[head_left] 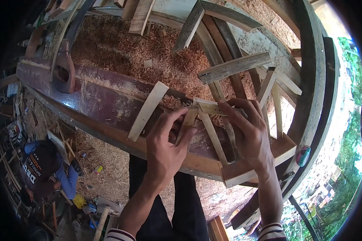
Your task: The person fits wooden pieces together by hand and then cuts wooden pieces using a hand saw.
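Near the middle of the head view, my left hand (167, 140) is closed round a short wooden piece (190, 117). My right hand (247, 130) pinches a light wooden strip (211, 108) that has small dark dots along it. The two pieces meet at a corner between my hands. Below that corner a thin slat (213, 138) slants down to a shallow wooden tray-like piece (253, 164), which lies under my right wrist. Left of my left hand, a flat pale board (148, 111) lies across the dark red bench board (104, 102).
A handsaw (64, 72) rests on the bench's left part. Loose wooden pieces (234, 68) lie beyond my hands. A tape measure (303, 156) sits at the right on a beam. At lower left, a person in a dark cap (40, 168) is low among wood shavings.
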A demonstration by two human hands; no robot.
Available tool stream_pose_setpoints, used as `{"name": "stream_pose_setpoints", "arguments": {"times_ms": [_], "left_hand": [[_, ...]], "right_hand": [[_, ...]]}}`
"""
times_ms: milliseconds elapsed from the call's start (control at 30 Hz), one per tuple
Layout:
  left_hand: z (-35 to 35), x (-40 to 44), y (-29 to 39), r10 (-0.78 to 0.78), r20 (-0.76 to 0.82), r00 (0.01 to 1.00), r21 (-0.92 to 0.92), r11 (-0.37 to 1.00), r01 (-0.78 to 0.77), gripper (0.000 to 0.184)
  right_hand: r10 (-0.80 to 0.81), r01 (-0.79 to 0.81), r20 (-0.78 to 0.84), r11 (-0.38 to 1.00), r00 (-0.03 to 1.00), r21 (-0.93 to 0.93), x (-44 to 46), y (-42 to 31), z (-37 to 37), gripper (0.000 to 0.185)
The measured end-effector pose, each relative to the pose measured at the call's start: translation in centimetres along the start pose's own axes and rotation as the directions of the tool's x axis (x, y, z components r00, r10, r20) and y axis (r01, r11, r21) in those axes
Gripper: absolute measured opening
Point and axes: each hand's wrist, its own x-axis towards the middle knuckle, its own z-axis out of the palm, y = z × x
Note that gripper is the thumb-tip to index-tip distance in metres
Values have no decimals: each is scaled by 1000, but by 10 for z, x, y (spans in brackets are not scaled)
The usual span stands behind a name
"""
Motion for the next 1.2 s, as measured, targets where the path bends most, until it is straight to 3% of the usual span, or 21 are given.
{"name": "stream_pose_setpoints", "arguments": {"times_ms": [100,167,200,267,400,533,700,800,867,967,1200], "left_hand": [[1,-1,-2,30,-27,999,38,999,-29,36],[-2,-1,-3,-11,-19,1000,-136,991,8,32],[-5,-2,-1,-11,-19,1000,-136,991,9,32],[-11,-2,4,-181,18,983,-261,949,179,30],[-14,2,6,-200,-12,980,-363,914,182,25],[-15,4,12,-190,-9,982,-388,906,171,25],[-8,5,0,-217,-1,976,-269,940,209,29],[-6,6,-4,-250,-8,968,-269,933,239,31],[-7,8,-3,-261,11,965,-263,931,255,31],[-6,7,-3,-242,35,970,-239,940,243,31],[-7,8,-4,-195,58,979,-320,925,204,32]], "right_hand": [[39,-36,-47,998,998,57,-1,0,1,42],[49,-43,-131,998,990,46,0,0,2,36],[50,-44,-130,998,990,46,1,1,1,36],[25,-20,-158,999,987,34,3,1,0,29],[35,-20,-195,997,980,76,6,3,-1,28],[117,-93,-164,985,980,145,6,-1,-1,31],[147,-122,-102,969,984,215,9,-3,-5,39],[143,-135,-28,971,989,195,10,-1,-8,40],[-4,3,33,999,999,36,14,-1,-8,38],[55,-58,70,998,996,37,15,-7,-6,34],[173,-170,-19,982,985,85,10,-12,-17,28]]}}
